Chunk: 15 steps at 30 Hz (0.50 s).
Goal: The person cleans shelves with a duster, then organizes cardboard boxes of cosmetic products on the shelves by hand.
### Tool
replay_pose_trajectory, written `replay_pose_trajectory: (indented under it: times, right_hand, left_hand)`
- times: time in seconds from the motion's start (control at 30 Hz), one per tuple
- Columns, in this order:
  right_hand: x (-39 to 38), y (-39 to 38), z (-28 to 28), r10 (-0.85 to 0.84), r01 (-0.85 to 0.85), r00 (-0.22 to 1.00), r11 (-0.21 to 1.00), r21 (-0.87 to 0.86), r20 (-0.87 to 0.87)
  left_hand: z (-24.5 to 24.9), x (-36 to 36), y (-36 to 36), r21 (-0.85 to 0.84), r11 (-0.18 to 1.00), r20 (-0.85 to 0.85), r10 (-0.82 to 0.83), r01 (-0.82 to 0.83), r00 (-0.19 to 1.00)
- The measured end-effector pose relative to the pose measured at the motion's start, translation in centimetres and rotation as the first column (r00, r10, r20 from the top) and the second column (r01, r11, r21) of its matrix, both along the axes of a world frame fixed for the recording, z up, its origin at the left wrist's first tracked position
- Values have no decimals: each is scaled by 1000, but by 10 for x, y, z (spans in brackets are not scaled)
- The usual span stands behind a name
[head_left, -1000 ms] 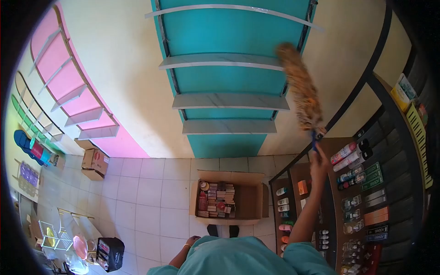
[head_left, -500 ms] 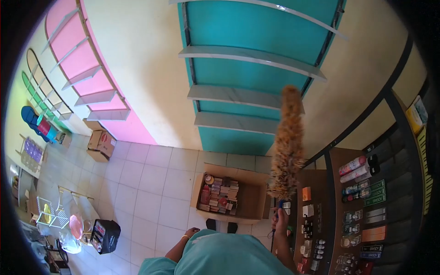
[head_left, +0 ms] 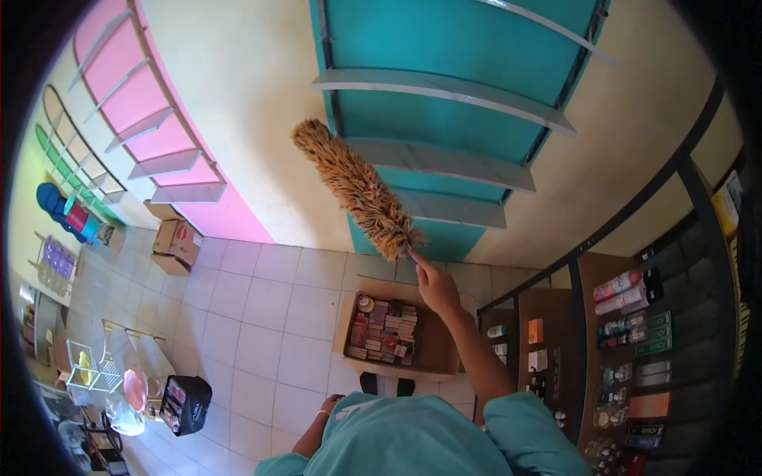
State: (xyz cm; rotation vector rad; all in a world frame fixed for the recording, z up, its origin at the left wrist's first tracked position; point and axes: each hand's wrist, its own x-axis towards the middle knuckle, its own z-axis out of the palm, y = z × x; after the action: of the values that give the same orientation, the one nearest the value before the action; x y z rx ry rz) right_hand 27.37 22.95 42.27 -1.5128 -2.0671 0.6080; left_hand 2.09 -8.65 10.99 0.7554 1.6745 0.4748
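My right hand [head_left: 435, 284] is closed round the handle end of a fluffy brown duster [head_left: 353, 186], arm stretched forward. The duster slants up to the left, its head overlapping the left ends of the marble-look shelves [head_left: 444, 163] on the turquoise wall panel [head_left: 444, 47]. Low beside my body, my left hand [head_left: 332, 403] hangs partly behind my turquoise shirt [head_left: 413, 436], its fingers mostly hidden. Below the right forearm stands an open cardboard box [head_left: 440, 349] with many small packages [head_left: 381, 329] in its left part.
To the right, a dark-framed rack [head_left: 583, 317] holds spray cans [head_left: 623, 289], bottles and small boxes. Pink-backed shelves [head_left: 163, 163] line the left wall, with another carton [head_left: 176, 242] on the floor. A black bag [head_left: 198, 404] stands at the lower left near a white wire rack [head_left: 94, 369].
My right hand has risen and moved forward and left from beside the rack. The duster has swung from upright on the right to a leftward slant across the shelves.
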Motion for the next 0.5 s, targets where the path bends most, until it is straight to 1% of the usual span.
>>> replay_pose_trajectory:
  times: [0.07, 0.17, 0.23, 0.27, 0.3, 0.37, 0.4, 0.5]
  right_hand:
    - [15, 14, -13, -79, 88, 994, 990, -109, 79]
    - [73, 8, -42, -262, 264, 959, 964, 4, -110]
    - [117, -13, -40, -384, 383, 915, 923, -33, -122]
    - [143, -21, -50, -441, 441, 895, 897, -20, -72]
    - [167, -26, -59, -494, 494, 869, 870, -3, -24]
    - [203, -36, -62, -587, 592, 792, 806, -26, -169]
    - [213, -40, -62, -625, 635, 742, 772, -45, -242]
    - [230, -38, -65, -672, 665, 705, 737, -121, -227]
  left_hand:
    - [3, 0, -4, -11, 1000, 4, -14, 14, 1000]
    - [2, 2, 6, 24, 1000, 41, -17, 16, 999]
    - [-4, 1, 5, 23, 999, 58, -49, 48, 997]
    - [-4, 1, 6, 20, 996, 5, -89, 89, 996]
    - [-4, 1, 9, 6, 995, -3, -104, 104, 995]
    - [-4, 1, 13, -21, 992, -19, -125, 125, 992]
    - [-5, 0, 14, -16, 993, 0, -121, 121, 993]
    - [-5, 2, 18, -9, 992, 29, -122, 122, 992]
